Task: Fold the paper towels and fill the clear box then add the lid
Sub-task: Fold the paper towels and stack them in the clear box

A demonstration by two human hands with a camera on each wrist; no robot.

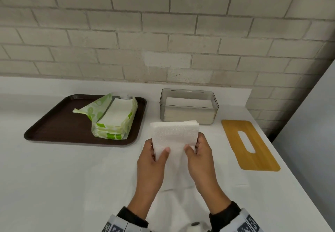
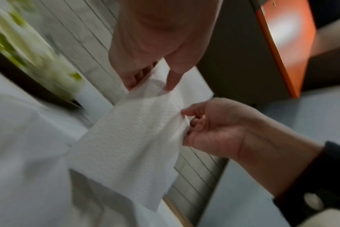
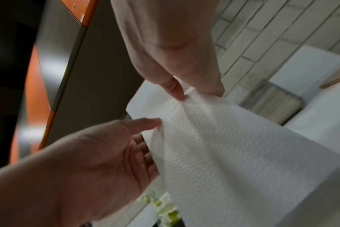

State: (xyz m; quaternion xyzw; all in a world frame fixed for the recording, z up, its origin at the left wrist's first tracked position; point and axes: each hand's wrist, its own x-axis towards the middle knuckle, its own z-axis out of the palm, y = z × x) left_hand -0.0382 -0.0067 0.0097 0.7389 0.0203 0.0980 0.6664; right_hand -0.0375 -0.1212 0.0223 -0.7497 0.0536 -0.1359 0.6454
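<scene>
Both hands pinched one towel above the worktop, left hand on its left edge, right hand on its right, thumbs on top. No readable writing anywhere, just a green leaf print on the pack on the tray. Box sat just behind, towels inside, lid right of it.

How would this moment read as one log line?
both hands: left hand, right hand hold towels | box part-filled | lid off, on counter
</scene>
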